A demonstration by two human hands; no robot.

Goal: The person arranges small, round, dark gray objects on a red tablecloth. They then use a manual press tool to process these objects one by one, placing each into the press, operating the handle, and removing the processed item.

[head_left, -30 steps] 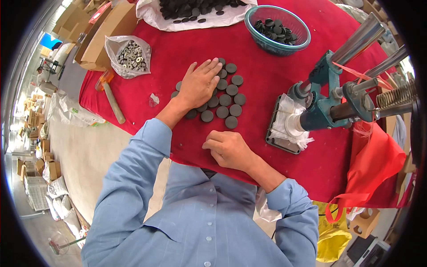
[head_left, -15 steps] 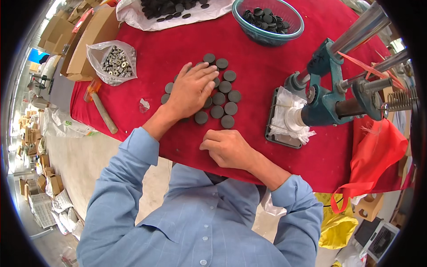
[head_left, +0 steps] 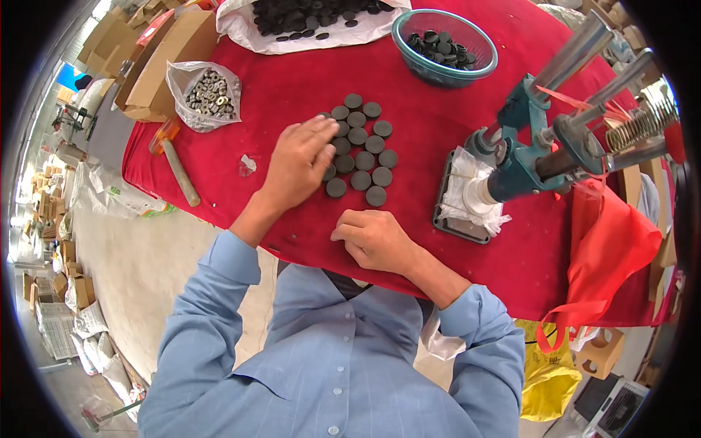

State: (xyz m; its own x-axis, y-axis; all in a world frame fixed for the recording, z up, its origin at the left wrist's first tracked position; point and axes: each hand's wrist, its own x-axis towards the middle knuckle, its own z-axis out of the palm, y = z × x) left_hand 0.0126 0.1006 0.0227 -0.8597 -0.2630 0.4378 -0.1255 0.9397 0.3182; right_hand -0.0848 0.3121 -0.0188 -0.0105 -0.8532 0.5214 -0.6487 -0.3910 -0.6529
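A group of flat, round black discs (head_left: 357,136) lies close together on the red cloth in front of me. My left hand (head_left: 298,162) is open, palm down, at the left edge of this group. Its fingers are stretched out over the leftmost discs and hide some of them. Nearer to me, my right hand (head_left: 377,242) rests on the cloth by the table's front edge, below the discs and apart from them. Its fingers are curled in, and nothing shows in them.
A teal hand press (head_left: 522,157) stands right, its base wrapped in white plastic. Behind are a teal bowl (head_left: 485,71) of black discs and a white sheet (head_left: 237,25) bearing more. Left are a bag of metal parts (head_left: 182,102), a hammer (head_left: 179,173) and cardboard boxes (head_left: 171,62).
My left hand has drawn back leftward, uncovering more discs. Discs that showed to its left no longer show there. My right hand stays in place. The view has shifted slightly.
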